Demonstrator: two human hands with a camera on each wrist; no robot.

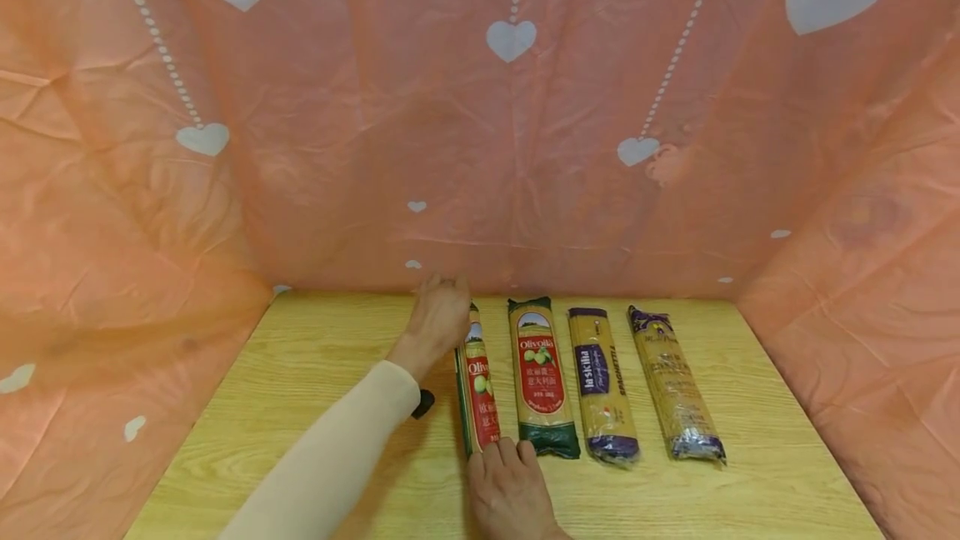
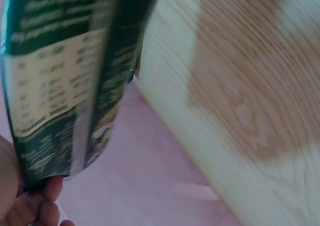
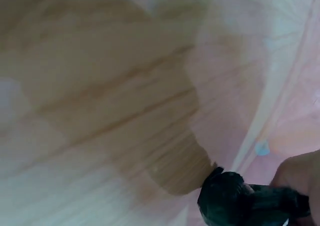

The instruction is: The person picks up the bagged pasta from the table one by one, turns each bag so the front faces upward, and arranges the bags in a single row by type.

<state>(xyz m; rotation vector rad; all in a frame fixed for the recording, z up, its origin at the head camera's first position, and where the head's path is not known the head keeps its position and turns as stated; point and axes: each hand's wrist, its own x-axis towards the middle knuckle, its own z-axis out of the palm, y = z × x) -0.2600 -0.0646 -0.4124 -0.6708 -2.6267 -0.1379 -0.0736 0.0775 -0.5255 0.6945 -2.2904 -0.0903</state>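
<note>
On the wooden table, a red-and-green Olivoilà spaghetti packet (image 1: 482, 390) stands leftmost in a row, tilted so that its green side shows. My left hand (image 1: 438, 319) grips its far end, and my right hand (image 1: 510, 490) holds its near end. The left wrist view shows the packet's green back (image 2: 55, 80) with its printed table, pinched at the end by the left hand's fingers (image 2: 47, 211). In the right wrist view, a dark green packet end (image 3: 235, 198) is at the right hand (image 3: 297, 178), whose fingers are mostly cut off.
To the right lie a second Olivoilà packet (image 1: 542, 373), a La Sicilia spaghetti packet (image 1: 602, 390) and a purple-ended pasta packet (image 1: 675, 386), side by side. Pink sheeting (image 1: 450, 148) with white hearts encloses the wooden table (image 1: 300, 407) at the back and both sides.
</note>
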